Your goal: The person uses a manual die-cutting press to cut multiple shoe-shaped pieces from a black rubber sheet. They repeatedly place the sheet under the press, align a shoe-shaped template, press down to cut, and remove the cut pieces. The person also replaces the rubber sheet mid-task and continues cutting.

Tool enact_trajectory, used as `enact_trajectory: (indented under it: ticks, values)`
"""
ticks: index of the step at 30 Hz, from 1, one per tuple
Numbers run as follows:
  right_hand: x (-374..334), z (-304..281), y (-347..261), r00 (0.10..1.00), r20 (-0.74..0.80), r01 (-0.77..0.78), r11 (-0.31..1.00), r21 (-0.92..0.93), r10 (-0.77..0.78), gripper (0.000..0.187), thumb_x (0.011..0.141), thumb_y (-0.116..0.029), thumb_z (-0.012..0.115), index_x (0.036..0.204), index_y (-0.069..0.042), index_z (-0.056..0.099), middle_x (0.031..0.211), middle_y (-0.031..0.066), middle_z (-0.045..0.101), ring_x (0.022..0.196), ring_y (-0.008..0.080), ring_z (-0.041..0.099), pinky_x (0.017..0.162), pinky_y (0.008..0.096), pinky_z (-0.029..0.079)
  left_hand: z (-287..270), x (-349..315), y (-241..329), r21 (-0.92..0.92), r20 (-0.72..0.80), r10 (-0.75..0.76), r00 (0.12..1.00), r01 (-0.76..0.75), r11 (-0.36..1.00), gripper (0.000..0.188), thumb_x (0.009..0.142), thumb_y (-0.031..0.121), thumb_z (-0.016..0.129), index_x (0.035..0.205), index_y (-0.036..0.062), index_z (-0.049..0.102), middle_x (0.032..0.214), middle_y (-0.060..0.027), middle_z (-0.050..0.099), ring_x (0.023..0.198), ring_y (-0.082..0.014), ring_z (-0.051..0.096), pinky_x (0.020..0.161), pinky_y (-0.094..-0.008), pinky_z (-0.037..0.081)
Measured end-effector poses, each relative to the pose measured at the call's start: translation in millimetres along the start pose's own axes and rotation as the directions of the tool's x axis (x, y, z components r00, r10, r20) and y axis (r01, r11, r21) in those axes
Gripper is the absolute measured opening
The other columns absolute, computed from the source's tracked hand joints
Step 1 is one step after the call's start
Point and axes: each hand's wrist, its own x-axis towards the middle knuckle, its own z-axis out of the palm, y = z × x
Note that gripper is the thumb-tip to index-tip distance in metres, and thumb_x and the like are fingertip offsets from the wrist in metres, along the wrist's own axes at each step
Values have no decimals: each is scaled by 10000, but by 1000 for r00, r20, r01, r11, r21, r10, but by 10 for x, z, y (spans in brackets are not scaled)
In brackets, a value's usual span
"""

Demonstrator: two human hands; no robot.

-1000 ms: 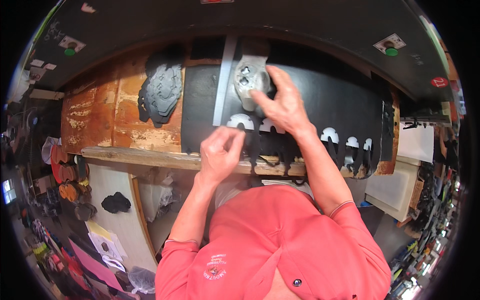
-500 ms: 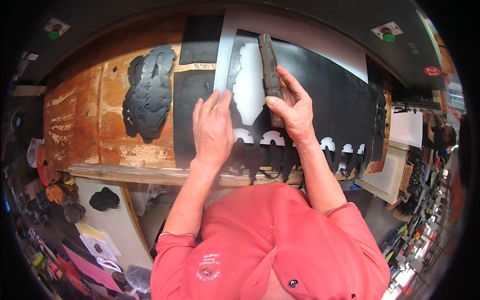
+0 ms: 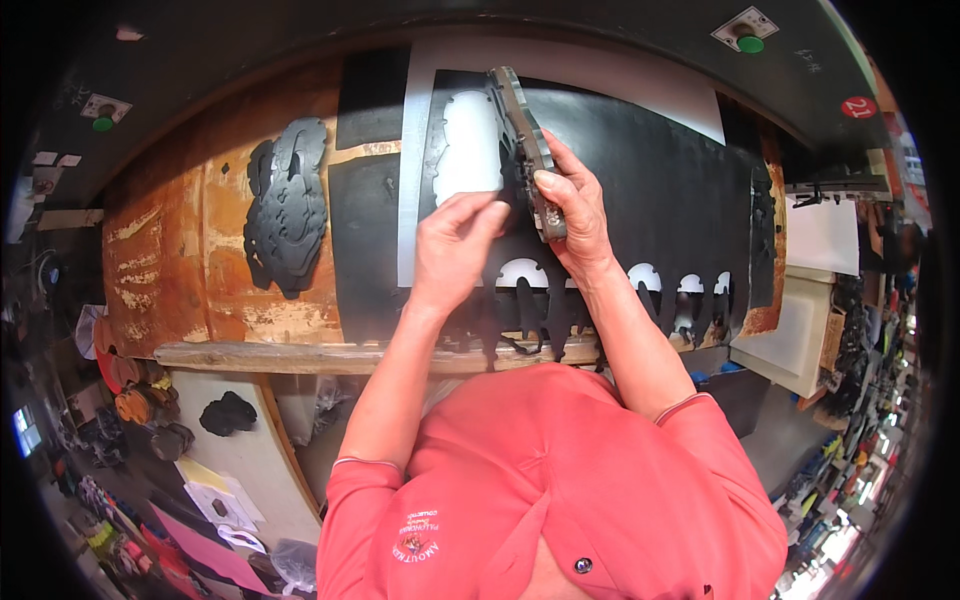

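Note:
My right hand (image 3: 580,215) grips a long steel cutting die (image 3: 530,150) by its lower half, holding it tilted on edge above a black sheet (image 3: 640,190). Along the die's left side a dark cut-out piece (image 3: 508,145) shows, partly out of the die. My left hand (image 3: 452,245) is closed, thumb and fingers pinched at the lower end of that piece; the fingertips are partly hidden. Left of the die, a long hole with a scalloped edge in the black sheet shows white backing (image 3: 468,145) beneath.
A stack of black cut pieces (image 3: 290,205) lies on the worn wooden board (image 3: 150,260) to the left. Cut strips of sheet hang over the front wooden rail (image 3: 270,357). Overhead, a dark machine beam carries two green buttons (image 3: 750,44). A pale box (image 3: 790,335) stands at the right.
My right hand has turned the die, its underside now facing more to the left. My left hand has moved right from the sheet to the die and closed its fingers.

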Motion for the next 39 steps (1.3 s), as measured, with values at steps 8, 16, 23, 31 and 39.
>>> enact_trajectory:
  ticks: [8,16,23,31,39]
  values:
    - [8,16,40,999,0,49,999,-4,-49,835,897,-188,815,1582,97,432,1518,184,576,1350,214,566,1148,338,428,-570,-188,-39,37,-371,-4,929,19,999,246,1069,145,707,1191,-68,722,866,-43,724,715,-135,745,625,-246,572]
    - [-12,-8,54,999,19,39,999,-20,-38,889,872,-241,815,1586,111,419,1571,227,521,1462,266,498,1199,360,382,-797,-289,-160,115,-431,102,897,-57,992,217,1090,151,668,1160,-45,730,878,-47,724,716,-136,744,621,-239,562]
    - [-39,29,52,1000,0,27,1000,7,-27,922,845,-244,830,1580,126,413,1595,266,482,1526,306,441,1254,387,335,-1488,-317,-54,196,-652,121,749,12,981,209,1099,155,649,1119,-38,727,849,-64,735,685,-115,720,597,-237,566]
    - [-44,55,58,996,53,74,995,-70,-71,898,855,-211,816,1580,130,408,1583,271,483,1529,312,438,1277,396,309,-1645,-416,-184,200,-721,73,689,105,974,299,1060,194,719,1175,-82,719,847,-104,752,645,-130,716,590,-242,580]
    - [-35,15,117,994,65,81,996,24,-82,870,851,-125,821,1577,128,413,1592,261,480,1525,309,443,1263,394,334,-1432,-523,194,743,-629,544,556,223,631,277,1020,191,744,1186,-30,766,1154,-150,741,1019,-255,713,897,-394,575]
